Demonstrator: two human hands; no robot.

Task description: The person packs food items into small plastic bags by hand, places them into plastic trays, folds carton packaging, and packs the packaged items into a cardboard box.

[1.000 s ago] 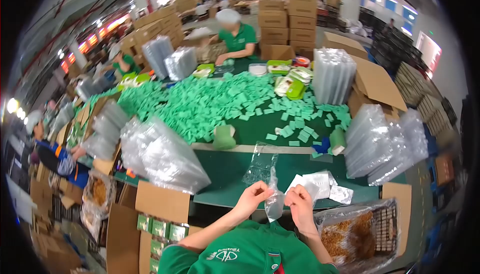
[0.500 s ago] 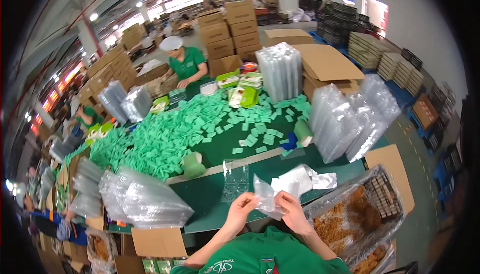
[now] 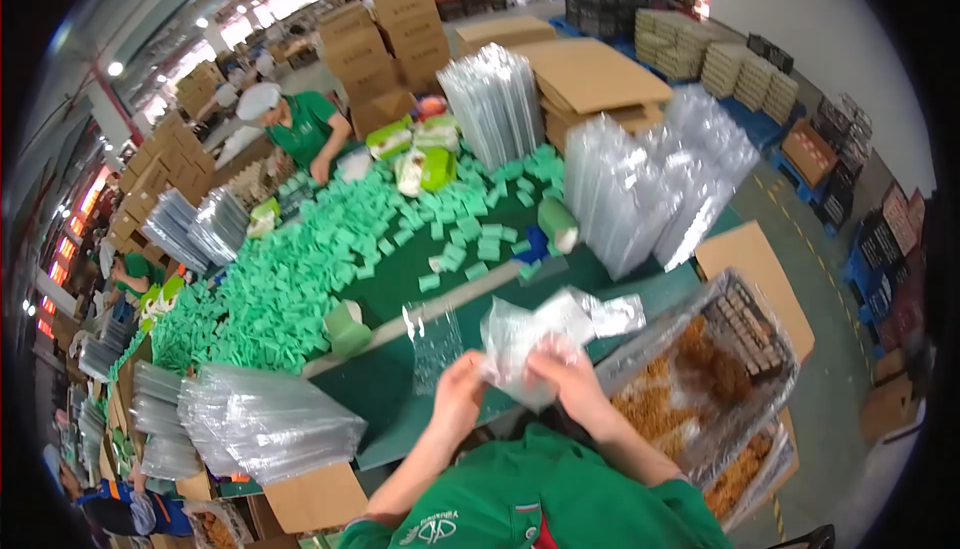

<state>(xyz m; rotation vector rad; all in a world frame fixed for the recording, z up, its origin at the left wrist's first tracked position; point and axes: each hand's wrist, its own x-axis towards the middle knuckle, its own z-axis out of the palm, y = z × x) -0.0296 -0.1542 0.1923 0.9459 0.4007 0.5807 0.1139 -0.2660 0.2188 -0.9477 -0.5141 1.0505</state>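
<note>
In front of my chest, a thin translucent plastic bag [image 3: 512, 344] is stretched between my two hands. My left hand [image 3: 461, 387] pinches its left edge. The fingers of my right hand [image 3: 563, 374] close on its right side, slightly blurred. Just beyond the bag lie white sheets or pouches [image 3: 568, 315] and a silvery packet [image 3: 618, 316]. Left of the bag, a clear plastic tray [image 3: 435, 349] rests on the green table [image 3: 385, 394]. Whether the bag contains anything, I cannot tell.
A heap of small green pieces [image 3: 290, 289] covers the far belt. Stacked clear trays [image 3: 270, 424] stand left, more clear stacks [image 3: 620, 194] right. A lined carton [image 3: 690, 369] holding brown bits is at my right. Across the belt, a co-worker in green [image 3: 305, 129] handles things.
My view has turned, so the scene sits further left and higher. The bag now appears spread wider between my hands, which both still hold it.
</note>
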